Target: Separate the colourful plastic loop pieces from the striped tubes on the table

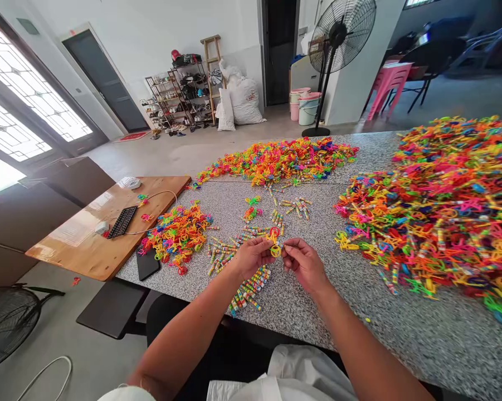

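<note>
My left hand point(254, 258) pinches a small yellow and red looped plastic piece point(275, 250) between thumb and fingers above the speckled table. Just to its right, my right hand point(305, 264) has its fingertips pressed together close to the piece; whatever they grip is too small to make out. Below and around my left hand lie many short, striped, multicoloured sticks point(251, 287), several of them lined up side by side. A small cluster of green and red plastic loops point(252, 211) rests beyond my hands, near a few more sticks point(297, 207).
Heaps of coloured plastic loops lie at the right point(451, 211), the back point(279, 159) and the left point(178, 234) of the granite table point(301, 312). A black phone-like slab point(149, 265) sits at the left edge. A wooden board point(79, 234) with a keyboard point(122, 221) adjoins it.
</note>
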The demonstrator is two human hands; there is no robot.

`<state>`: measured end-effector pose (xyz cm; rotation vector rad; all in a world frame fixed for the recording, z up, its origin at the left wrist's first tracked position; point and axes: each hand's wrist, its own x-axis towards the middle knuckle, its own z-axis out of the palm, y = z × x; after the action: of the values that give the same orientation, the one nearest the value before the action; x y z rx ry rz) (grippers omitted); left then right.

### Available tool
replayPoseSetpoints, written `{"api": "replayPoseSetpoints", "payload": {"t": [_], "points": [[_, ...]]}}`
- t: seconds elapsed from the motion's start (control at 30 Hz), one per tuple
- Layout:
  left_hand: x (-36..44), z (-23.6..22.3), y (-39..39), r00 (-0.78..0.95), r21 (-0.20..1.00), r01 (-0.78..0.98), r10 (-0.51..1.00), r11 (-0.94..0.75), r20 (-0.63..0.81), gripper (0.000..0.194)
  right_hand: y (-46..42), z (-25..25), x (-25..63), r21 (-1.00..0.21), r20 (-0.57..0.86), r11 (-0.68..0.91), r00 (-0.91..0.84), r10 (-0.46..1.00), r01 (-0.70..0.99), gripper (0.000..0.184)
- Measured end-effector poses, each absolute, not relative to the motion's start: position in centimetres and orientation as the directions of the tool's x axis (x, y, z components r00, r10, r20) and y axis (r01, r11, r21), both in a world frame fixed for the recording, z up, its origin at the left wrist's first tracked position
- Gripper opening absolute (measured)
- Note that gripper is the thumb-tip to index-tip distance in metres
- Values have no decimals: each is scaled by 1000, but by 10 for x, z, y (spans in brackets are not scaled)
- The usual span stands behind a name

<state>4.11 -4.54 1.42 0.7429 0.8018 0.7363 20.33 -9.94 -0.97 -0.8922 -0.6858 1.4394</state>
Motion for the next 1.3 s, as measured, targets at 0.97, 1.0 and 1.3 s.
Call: {"api": "replayPoseSetpoints", "payload": {"t": [0.97, 1.0, 1.3], "points": [[49, -8, 15, 330, 831, 556, 922, -15, -204, 29, -102, -7, 280, -934, 171, 53, 310, 935, 355, 23], [46, -9, 37, 200, 768, 640, 969, -20, -142, 30, -98, -5, 297, -962, 173, 41, 483, 858, 271, 25], [24, -31, 155, -10, 584, 803, 983, 117, -184, 17, -57, -22, 311, -977, -45, -146, 528, 848, 153, 29]]}}
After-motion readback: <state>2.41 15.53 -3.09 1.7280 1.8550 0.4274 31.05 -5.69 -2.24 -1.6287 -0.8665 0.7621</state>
